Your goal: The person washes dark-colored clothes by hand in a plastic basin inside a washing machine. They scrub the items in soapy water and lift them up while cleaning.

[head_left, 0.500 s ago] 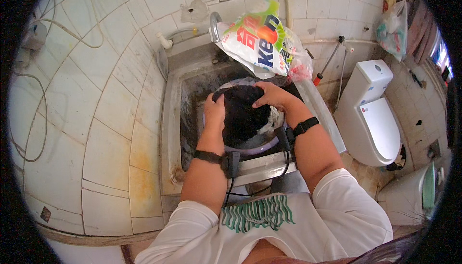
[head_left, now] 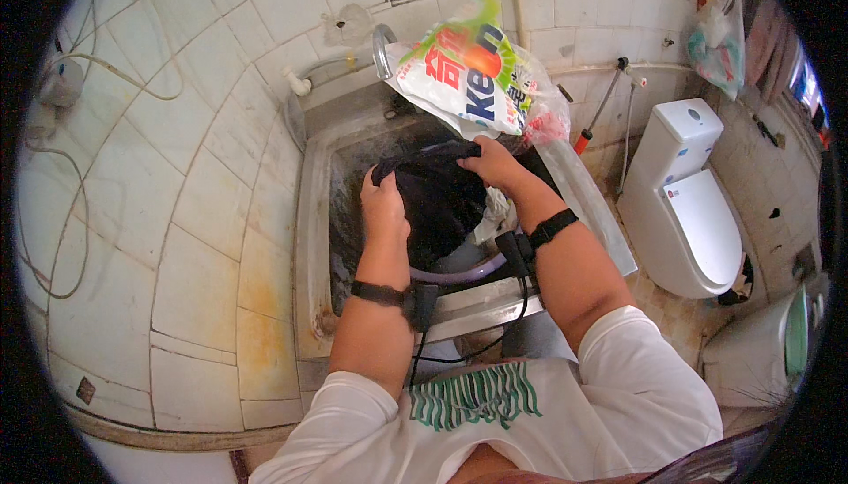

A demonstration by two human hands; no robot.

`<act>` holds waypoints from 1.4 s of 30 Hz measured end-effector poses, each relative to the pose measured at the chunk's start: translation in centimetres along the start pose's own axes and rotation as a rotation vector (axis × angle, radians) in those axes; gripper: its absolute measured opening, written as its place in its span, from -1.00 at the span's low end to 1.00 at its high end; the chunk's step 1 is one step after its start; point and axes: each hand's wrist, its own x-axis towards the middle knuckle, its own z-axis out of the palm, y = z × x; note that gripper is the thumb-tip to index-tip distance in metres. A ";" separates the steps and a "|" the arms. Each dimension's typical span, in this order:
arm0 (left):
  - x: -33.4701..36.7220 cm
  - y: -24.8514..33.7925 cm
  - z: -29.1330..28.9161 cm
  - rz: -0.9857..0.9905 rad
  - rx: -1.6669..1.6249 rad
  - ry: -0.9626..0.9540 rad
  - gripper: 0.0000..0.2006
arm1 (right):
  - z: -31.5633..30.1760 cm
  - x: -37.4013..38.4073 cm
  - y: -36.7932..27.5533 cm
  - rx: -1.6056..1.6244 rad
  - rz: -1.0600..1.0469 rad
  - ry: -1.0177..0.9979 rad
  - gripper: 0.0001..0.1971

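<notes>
Cloth of black, limp-looking fabric (head_left: pixel 437 210) hangs between the person's two bare hands, over a round purple plastic basin (head_left: pixel 468 275) that stands inside a wide-rimmed grey sink (head_left: pixel 603 219). Compared with half a second ago, the hands are further apart, and the upper edge of the cloth, which was rounded and bunched, is now drawn into a nearly straight band. For the work in hand this means, I judge, that the cloth is held spread from two points and no longer as one heap. The left hand (head_left: pixel 385 208) is closed on one end of this band; the right hand (head_left: pixel 495 166) pinches the other end, slightly farther from the body.

Some things are difficult to see. The lower part of the black cloth melts into the dark of the sink, so I cannot tell where it ends, nor whether water is under it. The far side of the basin is covered. A crumpled off-white cloth (head_left: pixel 497 215) shows only partly, with the black box on the right wrist strap (head_left: pixel 511 250) just beside it. A large white and green plastic packet (head_left: pixel 468 78) hides the sink's far right corner.
</notes>
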 end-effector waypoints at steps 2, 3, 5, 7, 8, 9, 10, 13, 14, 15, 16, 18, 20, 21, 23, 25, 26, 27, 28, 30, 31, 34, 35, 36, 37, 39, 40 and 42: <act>0.2 -1.1 -0.8 -0.063 -0.080 0.008 -0.55 | 0.3 -1.2 -3.2 0.077 0.318 -0.135 -0.64; 0.4 -1.4 -0.9 -0.063 -0.076 0.001 -0.55 | 0.4 -1.4 -3.4 0.079 0.322 -0.130 -0.64; 1.1 -1.8 -1.1 -0.318 -0.101 0.076 -0.29 | 0.8 -1.8 -3.7 0.163 0.254 -0.141 -0.63; 1.0 -2.1 -1.1 -0.315 -0.146 0.023 -0.27 | 0.9 -2.1 -4.0 0.139 0.236 -0.137 -0.62; 1.0 -2.3 -1.3 -0.313 -0.195 -0.021 -0.24 | 0.9 -2.3 -4.1 0.114 0.216 -0.140 -0.61; 1.2 -2.7 -1.4 -0.311 -0.197 -0.026 -0.24 | 0.9 -2.3 -4.2 0.111 0.215 -0.135 -0.61; 1.5 -3.0 -1.5 -0.310 -0.239 -0.062 -0.24 | 1.0 -2.4 -4.2 0.130 0.205 -0.162 -0.62; 1.5 -3.2 -1.3 -0.321 -0.273 -0.087 -0.25 | 0.9 -2.7 -4.1 0.155 0.202 -0.208 -0.63; 1.5 -3.1 -1.2 -0.332 -0.257 -0.070 -0.26 | 0.9 -2.7 -4.1 0.171 0.212 -0.232 -0.63; 1.7 -3.2 -1.2 -0.331 -0.269 -0.067 -0.26 | 1.2 -2.9 -4.3 0.243 0.240 -0.214 -0.65; 1.9 -3.3 -1.2 -0.338 -0.202 -0.026 -0.26 | 1.2 -2.9 -4.5 0.233 0.235 -0.218 -0.65; 1.7 -3.1 -0.8 -0.353 -0.147 0.014 -0.25 | 0.9 -3.0 -4.4 0.248 0.249 -0.315 -0.63; 0.8 -2.4 0.1 -0.345 -0.283 -0.025 -0.65 | 1.0 -2.7 -2.9 0.198 0.241 -0.308 -0.68; 1.0 -2.6 -0.1 -0.348 -0.294 -0.015 -0.65 | 1.4 -2.5 -2.5 0.161 0.213 -0.331 -0.71; 1.6 -3.3 -0.4 -0.240 -0.038 -0.160 -0.70 | 1.9 -2.2 -1.6 0.114 0.182 -0.367 -0.73; 1.9 -3.6 -0.9 -0.200 0.045 -0.209 -0.69 | 2.3 -2.3 -2.3 0.124 0.266 -0.513 -0.73; 2.1 -3.7 -1.2 -0.159 0.136 -0.270 -0.66 | 2.5 -2.3 -2.4 0.117 0.260 -0.529 -0.73; 2.4 -4.3 -1.5 -0.164 0.130 -0.256 -0.66 | 2.7 -2.5 -2.4 0.048 0.259 -0.576 -0.71; 2.9 -4.7 -1.9 -0.142 0.161 -0.337 -0.64 | 2.8 -2.6 -2.3 -0.022 0.255 -0.624 -0.68; 3.1 -5.2 -1.3 -0.131 0.181 -0.429 -0.62 | 3.1 -1.4 2.3 -0.240 -0.011 -0.642 -0.67; 2.8 -4.7 -1.3 -0.179 0.306 -0.543 -0.59 | 3.3 -1.3 2.7 -0.441 -0.291 -0.651 -0.65; 2.8 -5.0 -1.9 -0.284 0.580 -0.706 -0.53 | 3.7 -2.4 -0.4 -0.512 0.322 -0.959 -0.52; 3.1 -6.0 -1.8 -0.312 0.741 -0.854 -0.50 | 3.9 -2.4 0.2 -0.516 0.323 -0.968 -0.52; 3.0 -6.3 -1.6 -0.340 0.908 -1.008 -0.46 | 4.1 -2.6 0.6 -0.478 0.371 -1.032 -0.44; 2.9 -6.6 -1.6 -0.348 0.907 -1.011 -0.46 | 4.2 -2.8 1.0 -0.438 0.419 -1.096 -0.36; 2.5 -6.6 -1.9 -0.460 1.067 -1.130 -0.36 | 3.9 -3.4 -0.8 -0.495 0.470 -1.159 -0.30; 2.1 -6.5 -1.8 -0.515 1.145 -1.192 -0.29 | 3.5 -3.7 -1.9 -0.556 0.520 -1.213 -0.23; 1.2 -6.3 -1.1 -0.589 1.115 -1.209 -0.29 | 4.5 -2.9 2.0 -0.657 0.447 -1.270 -0.24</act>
